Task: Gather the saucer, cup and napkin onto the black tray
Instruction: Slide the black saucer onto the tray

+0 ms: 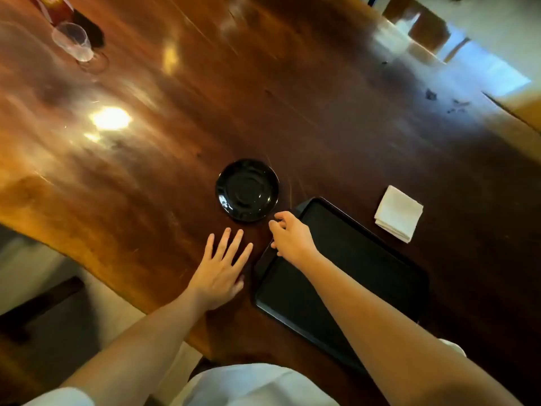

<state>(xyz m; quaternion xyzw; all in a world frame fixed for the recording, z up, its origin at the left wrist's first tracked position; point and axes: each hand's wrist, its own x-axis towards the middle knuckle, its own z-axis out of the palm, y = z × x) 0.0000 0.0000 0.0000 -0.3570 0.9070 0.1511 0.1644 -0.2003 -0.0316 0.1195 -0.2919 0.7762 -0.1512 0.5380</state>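
Right hand (289,238) is reaching for the saucer (247,190).
Empty, fingers loosely apart, it is hovering just lower right of it, nearer than the flat left hand (221,271).

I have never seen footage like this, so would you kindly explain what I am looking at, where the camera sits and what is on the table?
There is no machine here: a person wears a wide-angle camera on the head, looking forward and down at their own bare arms. That is the only view. The left hand lies flat and open on the wooden table, holding nothing. The right hand reaches over the corner of the black tray, fingers curled but empty, close to the black saucer. The tray has nothing on it. A folded white napkin lies on the table beyond the tray, and a clear glass stands at the far left. I cannot make out a cup.
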